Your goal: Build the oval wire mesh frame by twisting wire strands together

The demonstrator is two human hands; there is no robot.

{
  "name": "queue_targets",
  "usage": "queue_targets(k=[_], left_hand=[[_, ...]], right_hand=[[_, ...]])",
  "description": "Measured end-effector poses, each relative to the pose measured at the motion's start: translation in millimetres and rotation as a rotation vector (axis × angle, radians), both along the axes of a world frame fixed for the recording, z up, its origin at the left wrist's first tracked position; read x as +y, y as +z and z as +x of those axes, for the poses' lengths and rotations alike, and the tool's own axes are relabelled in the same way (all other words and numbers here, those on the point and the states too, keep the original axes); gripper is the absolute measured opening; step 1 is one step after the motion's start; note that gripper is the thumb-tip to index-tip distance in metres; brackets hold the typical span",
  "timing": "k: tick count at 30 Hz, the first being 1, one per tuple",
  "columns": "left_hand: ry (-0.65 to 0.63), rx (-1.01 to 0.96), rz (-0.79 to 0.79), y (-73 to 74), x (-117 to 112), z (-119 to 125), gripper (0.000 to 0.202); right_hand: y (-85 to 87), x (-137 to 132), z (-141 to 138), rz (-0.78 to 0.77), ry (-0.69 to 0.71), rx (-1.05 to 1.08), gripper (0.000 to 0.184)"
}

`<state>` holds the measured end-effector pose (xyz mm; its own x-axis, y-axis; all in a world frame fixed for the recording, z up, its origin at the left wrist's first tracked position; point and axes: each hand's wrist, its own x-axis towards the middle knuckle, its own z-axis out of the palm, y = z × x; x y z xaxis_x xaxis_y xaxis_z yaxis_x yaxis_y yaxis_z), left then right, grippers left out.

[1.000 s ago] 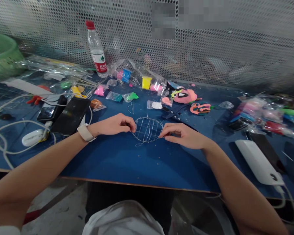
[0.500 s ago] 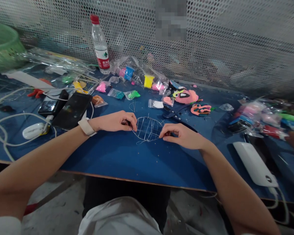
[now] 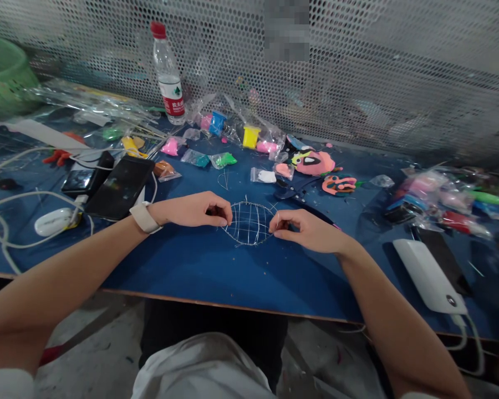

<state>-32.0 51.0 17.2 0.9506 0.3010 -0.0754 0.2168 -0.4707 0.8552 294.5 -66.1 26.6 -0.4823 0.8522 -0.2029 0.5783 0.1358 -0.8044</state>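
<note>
- My left hand (image 3: 202, 209) pinched the left end of the wire frame (image 3: 249, 223), thumb and fingertips closed on its rim.
- My right hand (image 3: 305, 230) pinched the opposite end between thumb and fingers.
- The frame was between my hands, over the blue table (image 3: 216, 277); I couldn't tell whether it touched.
- Beyond it lay a small bag (image 3: 266, 176) with something white inside.
- A phone (image 3: 120, 187) lay near my wristband (image 3: 144, 218).
</note>
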Motion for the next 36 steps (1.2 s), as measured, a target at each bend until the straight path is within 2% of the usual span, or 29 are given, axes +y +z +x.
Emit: queue_targets(k=[14, 25, 36], left_hand=[[0.052, 0.043, 0.096, 3.7, -8.6, 3.0, 0.018], [-0.009, 0.074, 0.094, 3.9, -6.9, 1.5, 0.017], [-0.063, 0.097, 0.103, 4.2, -6.9, 0.2, 0.014]], right_hand=[[-0.4, -0.7, -2.4, 0.017, -0.044, -0.025, 0.019], [-4.7, 0.8, -0.9, 0.023, -0.089, 0.008, 0.024], [3.6, -1.1, -3.1, -0.004, -0.066, -0.002, 0.024]])
